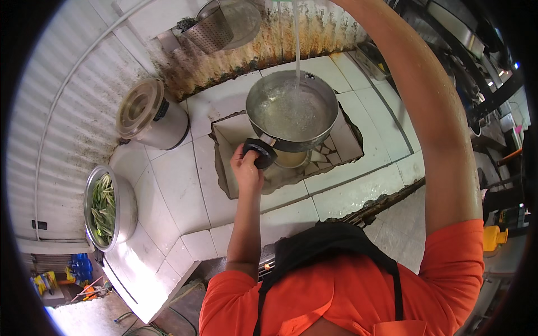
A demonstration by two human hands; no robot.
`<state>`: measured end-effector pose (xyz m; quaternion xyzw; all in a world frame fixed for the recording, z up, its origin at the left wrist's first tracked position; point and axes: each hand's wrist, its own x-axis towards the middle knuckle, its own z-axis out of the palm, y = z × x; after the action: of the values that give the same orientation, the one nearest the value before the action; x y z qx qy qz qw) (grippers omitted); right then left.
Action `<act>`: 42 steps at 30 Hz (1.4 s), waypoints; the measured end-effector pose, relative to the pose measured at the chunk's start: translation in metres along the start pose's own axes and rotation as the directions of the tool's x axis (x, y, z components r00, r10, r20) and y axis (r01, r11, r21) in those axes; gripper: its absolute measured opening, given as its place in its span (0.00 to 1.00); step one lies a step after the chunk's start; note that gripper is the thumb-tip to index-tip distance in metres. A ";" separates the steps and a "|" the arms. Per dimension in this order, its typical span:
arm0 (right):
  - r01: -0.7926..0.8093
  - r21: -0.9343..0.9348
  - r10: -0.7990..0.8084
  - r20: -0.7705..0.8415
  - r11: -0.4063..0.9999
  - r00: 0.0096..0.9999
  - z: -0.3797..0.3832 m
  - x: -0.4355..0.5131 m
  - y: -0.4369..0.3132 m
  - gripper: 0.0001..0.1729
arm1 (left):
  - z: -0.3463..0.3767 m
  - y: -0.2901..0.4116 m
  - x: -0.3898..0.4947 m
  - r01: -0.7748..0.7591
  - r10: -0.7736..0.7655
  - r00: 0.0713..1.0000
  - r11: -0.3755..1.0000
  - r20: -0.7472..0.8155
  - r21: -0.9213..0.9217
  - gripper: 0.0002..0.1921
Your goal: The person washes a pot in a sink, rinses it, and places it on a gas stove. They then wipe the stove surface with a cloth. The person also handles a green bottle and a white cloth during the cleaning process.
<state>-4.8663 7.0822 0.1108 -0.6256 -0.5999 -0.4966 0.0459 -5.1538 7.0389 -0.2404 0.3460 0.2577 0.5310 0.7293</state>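
Observation:
My left hand grips the black handle of a round metal pan. The pan is held over a tiled sink basin sunk into the counter, and a stream of water falls into it from above. Water stands in the pan and bubbles where the stream lands. Beneath the pan, partly hidden, a smaller round vessel sits in the basin. My right arm reaches up past the top edge of the picture, so my right hand is out of view.
A lidded metal pot stands left of the basin. Nearer on the left is a metal bowl of cut green vegetables. A perforated metal holder hangs on the stained corrugated wall. The white-tiled counter has a broken front edge; metalware crowds the right.

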 end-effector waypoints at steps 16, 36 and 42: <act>-0.089 0.062 0.086 0.061 0.994 0.994 -0.012 -0.002 -0.003 0.16 | -0.002 -0.002 0.006 -0.001 0.002 0.999 0.999 0.038 -0.033 0.08; -0.013 0.046 0.010 0.057 0.999 0.998 -0.009 -0.004 -0.001 0.12 | -0.002 -0.006 0.020 -0.009 0.011 0.999 0.998 0.033 -0.056 0.08; 0.000 0.067 -0.002 0.028 0.998 1.000 -0.004 -0.004 0.007 0.10 | -0.002 -0.004 0.022 -0.013 0.015 0.999 0.998 0.028 -0.067 0.07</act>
<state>-4.8618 7.0746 0.1141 -0.6304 -0.6173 -0.4672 0.0581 -5.1461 7.0592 -0.2450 0.3307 0.2267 0.5394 0.7405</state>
